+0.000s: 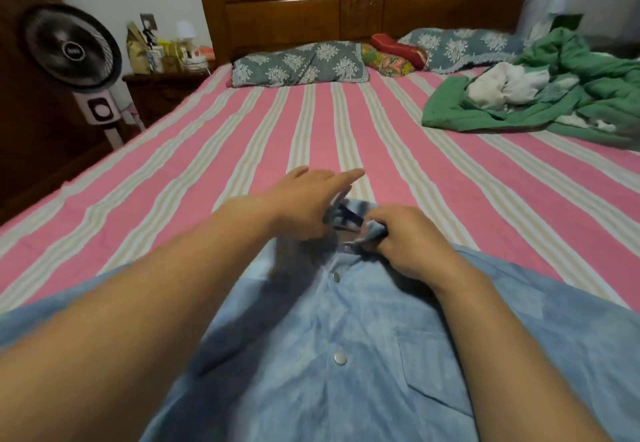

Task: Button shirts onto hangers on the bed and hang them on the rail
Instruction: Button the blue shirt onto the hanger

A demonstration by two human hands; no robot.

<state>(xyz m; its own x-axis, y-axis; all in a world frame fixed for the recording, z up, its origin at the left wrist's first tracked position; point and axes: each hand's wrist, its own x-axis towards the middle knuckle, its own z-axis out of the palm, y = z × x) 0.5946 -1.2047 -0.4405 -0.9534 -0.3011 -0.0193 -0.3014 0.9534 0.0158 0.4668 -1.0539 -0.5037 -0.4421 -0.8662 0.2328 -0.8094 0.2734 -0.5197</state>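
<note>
Shirt (346,337), light blue denim-look, lies flat on the striped bed (242,150), collar away from the person. Fabric appears soft, limp and light. Right hand (405,240) pinches the collar edge; left hand (308,206) rests there, fingers spread. Best hold: collar and snap placket.

A light blue denim snap-button shirt (346,355) lies on the pink striped bed (242,150) at lower centre. 2 grey floral pillows (298,63) sit at upper centre, a crumpled green quilt (554,102) upper right, a black standing fan (71,48) upper left.
</note>
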